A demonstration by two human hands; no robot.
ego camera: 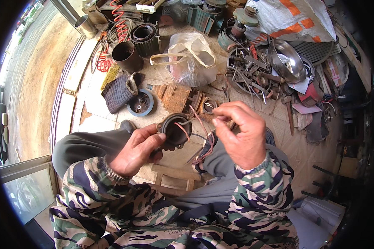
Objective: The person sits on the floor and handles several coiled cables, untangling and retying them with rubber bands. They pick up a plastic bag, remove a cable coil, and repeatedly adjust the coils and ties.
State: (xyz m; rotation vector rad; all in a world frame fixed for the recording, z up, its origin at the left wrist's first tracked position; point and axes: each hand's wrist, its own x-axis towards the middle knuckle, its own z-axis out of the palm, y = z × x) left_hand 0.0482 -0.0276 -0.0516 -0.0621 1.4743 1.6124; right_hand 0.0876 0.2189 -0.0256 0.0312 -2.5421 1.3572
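My left hand (140, 147) grips the rim of a dark round metal housing (175, 132), its hollow side facing up. Reddish and grey wires (183, 130) come out of the housing. Above and right of it, my right hand (241, 132) is raised with thumb and forefinger close together; whether a wire end is between them cannot be told. A twisted reddish cord (209, 143) hangs between the hands over my shoe. Just beyond lies a rusty metal pump or motor body (174, 98) with a round opening (208, 106) at its right end.
A blue-rimmed wheel (141, 102) and a dark quilted cloth (120, 93) lie left. Farther off stand a dark metal cylinder (127, 57), a plastic bag (190, 62) and motor housings (145, 39). To the right are a basin of tools (249, 71), a steel bowl (288, 60) and a hammer (289, 115).
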